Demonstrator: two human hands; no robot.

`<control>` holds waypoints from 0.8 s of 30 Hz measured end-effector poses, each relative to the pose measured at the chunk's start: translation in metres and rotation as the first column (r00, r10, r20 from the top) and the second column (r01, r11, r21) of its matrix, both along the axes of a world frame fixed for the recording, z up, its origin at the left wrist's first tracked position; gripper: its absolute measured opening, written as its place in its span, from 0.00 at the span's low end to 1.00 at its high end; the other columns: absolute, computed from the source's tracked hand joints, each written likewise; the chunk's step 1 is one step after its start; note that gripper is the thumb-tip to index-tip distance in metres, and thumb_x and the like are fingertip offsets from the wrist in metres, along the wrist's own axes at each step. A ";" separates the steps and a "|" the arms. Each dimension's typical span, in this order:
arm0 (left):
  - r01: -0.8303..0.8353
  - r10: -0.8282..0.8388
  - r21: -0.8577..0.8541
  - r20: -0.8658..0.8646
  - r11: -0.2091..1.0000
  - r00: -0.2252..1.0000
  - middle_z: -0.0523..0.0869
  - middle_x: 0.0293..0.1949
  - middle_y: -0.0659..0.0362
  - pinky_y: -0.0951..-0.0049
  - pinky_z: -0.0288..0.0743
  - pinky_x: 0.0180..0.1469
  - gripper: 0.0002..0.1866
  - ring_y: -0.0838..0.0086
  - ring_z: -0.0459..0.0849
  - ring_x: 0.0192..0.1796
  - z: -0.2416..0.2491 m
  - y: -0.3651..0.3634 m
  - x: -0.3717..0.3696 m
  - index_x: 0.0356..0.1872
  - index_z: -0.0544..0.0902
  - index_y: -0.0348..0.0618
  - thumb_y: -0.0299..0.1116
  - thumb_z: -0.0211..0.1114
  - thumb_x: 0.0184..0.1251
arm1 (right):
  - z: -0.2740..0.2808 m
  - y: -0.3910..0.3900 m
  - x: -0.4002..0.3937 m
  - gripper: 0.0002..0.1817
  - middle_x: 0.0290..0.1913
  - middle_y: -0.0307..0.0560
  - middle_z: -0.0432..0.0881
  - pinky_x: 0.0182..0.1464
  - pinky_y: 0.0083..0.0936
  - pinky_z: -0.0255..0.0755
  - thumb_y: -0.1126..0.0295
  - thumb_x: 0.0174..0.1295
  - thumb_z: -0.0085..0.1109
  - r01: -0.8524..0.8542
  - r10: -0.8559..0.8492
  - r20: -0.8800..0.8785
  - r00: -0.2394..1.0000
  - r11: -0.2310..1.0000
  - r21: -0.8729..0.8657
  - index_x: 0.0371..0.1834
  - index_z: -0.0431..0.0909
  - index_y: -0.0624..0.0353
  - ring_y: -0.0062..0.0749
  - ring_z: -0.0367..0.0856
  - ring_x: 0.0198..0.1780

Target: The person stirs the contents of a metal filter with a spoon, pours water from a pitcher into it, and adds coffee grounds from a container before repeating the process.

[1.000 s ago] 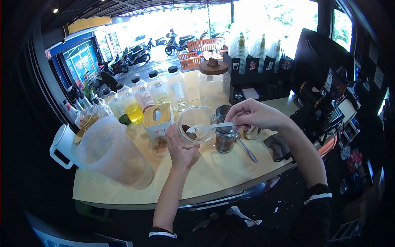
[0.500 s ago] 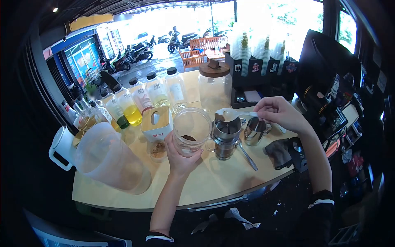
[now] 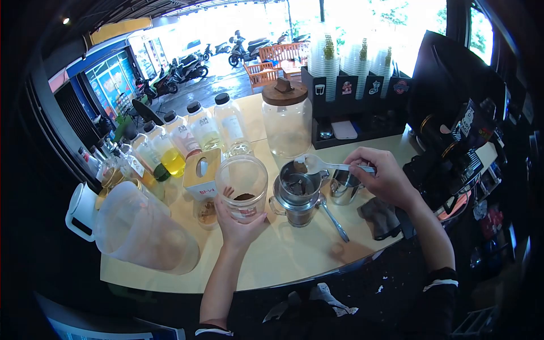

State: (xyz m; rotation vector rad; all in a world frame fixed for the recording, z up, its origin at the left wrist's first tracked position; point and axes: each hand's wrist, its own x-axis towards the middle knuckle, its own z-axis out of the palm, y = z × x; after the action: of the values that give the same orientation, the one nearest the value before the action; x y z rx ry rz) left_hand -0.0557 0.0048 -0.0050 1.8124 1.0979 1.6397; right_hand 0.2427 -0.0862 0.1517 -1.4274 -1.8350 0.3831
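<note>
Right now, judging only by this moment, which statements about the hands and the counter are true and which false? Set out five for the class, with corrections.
1. The left hand holds a clear, round container with dark brown powder in it. True.
2. The right hand grips a black fork. False: it grips a white plastic spoon.
3. A slim silver metal spoon lies on the pale yellow counter. True.
4. The white spoon's bowl is inside the container. False: it is at the rim of the silver metal cup.
5. The large clear jar stands uncovered. False: a brown wooden lid covers it.
</note>
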 end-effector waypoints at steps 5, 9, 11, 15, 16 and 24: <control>0.001 0.000 0.013 -0.020 1.000 1.000 0.68 0.60 0.51 0.63 0.59 0.70 0.56 0.64 0.67 0.66 -0.006 0.004 -0.002 0.65 0.60 0.37 0.33 0.84 0.27 | 0.000 -0.001 0.000 0.06 0.34 0.47 0.82 0.40 0.23 0.73 0.77 0.62 0.58 0.001 -0.001 -0.015 1.000 1.000 0.018 0.40 0.79 0.67 0.25 0.79 0.34; 0.017 -0.017 0.015 -0.015 1.000 1.000 0.67 0.61 0.51 0.63 0.59 0.70 0.57 0.64 0.67 0.66 -0.007 0.004 -0.003 0.65 0.59 0.37 0.32 0.84 0.28 | 0.002 -0.002 -0.001 0.06 0.34 0.53 0.83 0.40 0.31 0.76 0.77 0.60 0.58 -0.027 0.026 0.027 0.999 0.998 0.064 0.39 0.78 0.67 0.41 0.84 0.36; 0.018 -0.018 0.015 -0.020 1.000 1.000 0.67 0.61 0.51 0.63 0.59 0.70 0.57 0.64 0.67 0.66 -0.008 0.005 -0.004 0.65 0.59 0.37 0.32 0.84 0.28 | 0.002 -0.002 -0.001 0.06 0.34 0.53 0.82 0.41 0.31 0.76 0.77 0.60 0.58 -0.029 0.028 0.013 1.000 0.998 0.058 0.39 0.78 0.67 0.42 0.84 0.36; 0.026 -0.025 0.024 -0.022 0.999 0.999 0.67 0.62 0.51 0.63 0.59 0.70 0.57 0.64 0.67 0.66 -0.008 0.005 -0.004 0.66 0.58 0.36 0.32 0.84 0.28 | 0.000 -0.002 0.000 0.06 0.34 0.54 0.82 0.41 0.31 0.75 0.78 0.60 0.58 -0.026 0.024 0.027 0.999 0.997 0.070 0.39 0.78 0.67 0.44 0.83 0.36; 0.025 -0.024 0.023 -0.022 0.999 0.999 0.67 0.62 0.51 0.63 0.59 0.70 0.57 0.64 0.67 0.66 -0.009 0.005 -0.004 0.66 0.58 0.36 0.32 0.84 0.28 | -0.001 -0.002 0.000 0.06 0.35 0.54 0.82 0.41 0.31 0.75 0.78 0.60 0.58 -0.018 0.015 0.039 0.999 0.997 0.078 0.39 0.78 0.67 0.44 0.83 0.36; 0.031 -0.031 0.015 -0.006 0.999 1.000 0.67 0.61 0.51 0.63 0.60 0.69 0.57 0.64 0.67 0.66 -0.008 0.004 -0.003 0.65 0.59 0.36 0.33 0.84 0.28 | -0.003 -0.004 0.003 0.06 0.34 0.54 0.82 0.40 0.31 0.74 0.77 0.60 0.58 -0.008 0.003 0.047 0.999 0.994 0.110 0.39 0.79 0.67 0.44 0.83 0.36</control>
State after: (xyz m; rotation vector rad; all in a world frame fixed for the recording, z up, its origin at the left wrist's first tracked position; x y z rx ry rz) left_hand -0.0587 0.0088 -0.0126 1.8358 1.0581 1.6296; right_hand 0.2454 -0.0906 0.1484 -1.3665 -1.8679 0.2487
